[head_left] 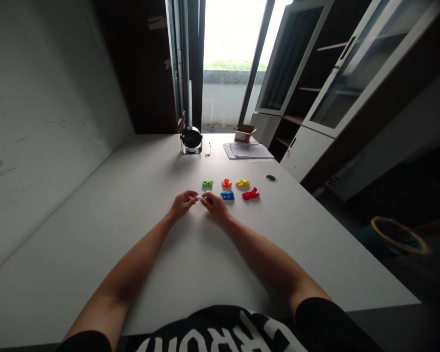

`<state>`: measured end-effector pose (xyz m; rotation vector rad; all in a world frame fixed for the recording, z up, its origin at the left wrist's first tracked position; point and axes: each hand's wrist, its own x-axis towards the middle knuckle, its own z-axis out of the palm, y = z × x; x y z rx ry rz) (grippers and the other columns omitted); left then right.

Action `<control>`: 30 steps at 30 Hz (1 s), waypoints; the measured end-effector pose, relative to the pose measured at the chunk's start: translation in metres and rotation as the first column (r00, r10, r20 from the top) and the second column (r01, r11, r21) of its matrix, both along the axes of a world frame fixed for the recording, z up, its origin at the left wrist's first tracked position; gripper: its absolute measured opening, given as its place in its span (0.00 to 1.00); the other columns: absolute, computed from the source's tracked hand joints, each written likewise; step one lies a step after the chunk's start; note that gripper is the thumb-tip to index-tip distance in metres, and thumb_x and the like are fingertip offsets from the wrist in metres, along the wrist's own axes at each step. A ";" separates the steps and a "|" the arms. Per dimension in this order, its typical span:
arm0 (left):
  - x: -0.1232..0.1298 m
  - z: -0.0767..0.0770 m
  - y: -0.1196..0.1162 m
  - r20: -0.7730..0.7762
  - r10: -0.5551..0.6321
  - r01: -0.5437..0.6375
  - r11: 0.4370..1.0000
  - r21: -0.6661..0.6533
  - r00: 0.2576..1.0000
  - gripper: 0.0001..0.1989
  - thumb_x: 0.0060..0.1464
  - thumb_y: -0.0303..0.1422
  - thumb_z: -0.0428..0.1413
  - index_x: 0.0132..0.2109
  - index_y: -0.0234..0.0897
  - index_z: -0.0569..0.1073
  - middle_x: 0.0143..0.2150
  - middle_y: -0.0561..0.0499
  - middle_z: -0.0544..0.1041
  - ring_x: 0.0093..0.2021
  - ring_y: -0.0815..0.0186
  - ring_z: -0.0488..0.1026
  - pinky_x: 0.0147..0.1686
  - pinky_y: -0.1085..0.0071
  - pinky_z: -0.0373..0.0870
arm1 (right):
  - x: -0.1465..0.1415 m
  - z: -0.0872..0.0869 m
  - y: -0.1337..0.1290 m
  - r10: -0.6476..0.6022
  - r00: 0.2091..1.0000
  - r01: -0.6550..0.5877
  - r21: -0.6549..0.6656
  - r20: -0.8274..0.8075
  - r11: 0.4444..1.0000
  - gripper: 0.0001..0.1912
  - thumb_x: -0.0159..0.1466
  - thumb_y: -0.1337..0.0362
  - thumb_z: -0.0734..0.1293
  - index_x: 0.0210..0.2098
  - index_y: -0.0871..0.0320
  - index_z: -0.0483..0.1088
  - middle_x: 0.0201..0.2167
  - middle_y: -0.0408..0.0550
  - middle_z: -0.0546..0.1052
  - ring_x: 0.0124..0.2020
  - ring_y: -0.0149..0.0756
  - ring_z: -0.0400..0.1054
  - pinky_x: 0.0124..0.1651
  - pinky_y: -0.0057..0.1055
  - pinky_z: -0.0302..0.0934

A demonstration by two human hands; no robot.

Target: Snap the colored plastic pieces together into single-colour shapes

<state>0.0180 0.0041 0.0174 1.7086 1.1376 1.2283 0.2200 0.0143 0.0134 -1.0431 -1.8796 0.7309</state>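
Between my left hand (183, 203) and my right hand (215, 205) is a small white piece (200, 198), pinched by the fingers of both. Just beyond the hands lies a green piece (207, 184). A blue piece (227, 195) rests right beside my right hand. Farther right are an orange piece (226, 183), a yellow piece (242, 184) and a red piece (251, 194), all lying on the white table (132, 195). Fingers cover part of the white piece, so its shape is unclear.
A round black device on a metal stand (191, 140) stands at the back, with a thin dark loop (208, 150) beside it. Papers (248, 150) and an open cardboard box (244, 133) are at the back right. A round hole (271, 178) is near the right edge.
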 end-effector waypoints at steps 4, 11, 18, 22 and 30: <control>0.000 -0.001 -0.001 -0.023 -0.003 0.003 1.000 -0.009 1.000 0.16 0.59 0.42 0.60 0.50 0.37 0.76 0.41 0.46 0.81 0.35 0.65 0.79 0.38 0.67 0.76 | 0.000 0.000 -0.001 -0.010 1.000 0.010 0.016 -0.002 1.000 0.12 0.65 0.53 0.66 0.40 0.56 0.72 0.24 0.39 0.70 0.24 0.30 0.61 0.31 0.27 0.55; 0.002 0.000 0.000 0.026 -0.044 0.045 0.999 -0.028 0.999 0.16 0.58 0.41 0.61 0.48 0.35 0.76 0.34 0.48 0.80 0.34 0.65 0.78 0.36 0.68 0.76 | -0.001 0.003 -0.005 0.005 1.000 -0.005 0.054 0.015 0.999 0.11 0.65 0.56 0.65 0.42 0.55 0.71 0.26 0.40 0.72 0.26 0.31 0.63 0.33 0.27 0.57; 0.002 -0.001 -0.002 0.013 -0.012 0.012 1.000 0.007 1.000 0.16 0.57 0.41 0.62 0.49 0.38 0.77 0.42 0.47 0.81 0.34 0.66 0.78 0.37 0.69 0.75 | 0.000 0.005 -0.007 -0.029 1.000 0.028 0.046 0.005 0.999 0.12 0.66 0.54 0.65 0.42 0.55 0.72 0.26 0.40 0.72 0.25 0.31 0.62 0.31 0.27 0.56; 0.004 -0.001 -0.002 0.063 -0.078 0.080 0.996 -0.037 0.995 0.16 0.59 0.42 0.59 0.48 0.35 0.76 0.37 0.47 0.81 0.32 0.66 0.77 0.35 0.69 0.75 | 0.001 0.005 -0.009 -0.027 0.999 0.025 0.067 0.019 0.997 0.12 0.66 0.54 0.65 0.43 0.55 0.71 0.25 0.39 0.70 0.25 0.30 0.62 0.31 0.27 0.55; 0.004 -0.003 0.001 0.037 -0.056 0.056 0.998 -0.008 0.998 0.17 0.57 0.42 0.62 0.49 0.36 0.76 0.42 0.46 0.80 0.34 0.67 0.77 0.37 0.69 0.75 | 0.001 0.004 -0.008 -0.028 0.999 0.025 0.101 0.032 0.995 0.12 0.67 0.53 0.65 0.41 0.55 0.72 0.26 0.40 0.72 0.25 0.30 0.63 0.32 0.26 0.56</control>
